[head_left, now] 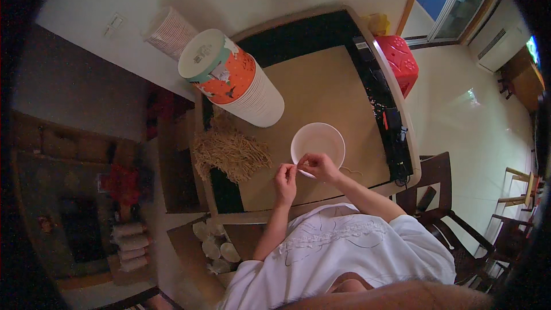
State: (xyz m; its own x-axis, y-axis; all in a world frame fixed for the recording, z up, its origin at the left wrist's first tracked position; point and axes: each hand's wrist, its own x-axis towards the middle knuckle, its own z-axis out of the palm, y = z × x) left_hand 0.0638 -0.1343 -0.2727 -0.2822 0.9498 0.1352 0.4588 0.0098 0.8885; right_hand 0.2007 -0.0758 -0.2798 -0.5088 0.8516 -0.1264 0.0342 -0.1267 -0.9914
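Note:
My left hand [285, 181] and my right hand [318, 166] meet at the near rim of a white paper bowl [317, 141] that stands on a brown cardboard sheet [321, 92]. Both hands pinch a thin tan string; a loose end of the string [351, 170] trails to the right of my right hand. A heap of tan strings [229, 152] lies to the left of my left hand. A tall stack of white paper bowls [238, 83], its top one printed orange, lies tilted behind the heap.
The cardboard lies on a dark table [304, 31] with small dark items along its right edge [390, 117]. A red plastic stool [400, 60] stands beyond, a wooden chair [442, 201] at the right. More white bowls [213, 247] lie low at my left.

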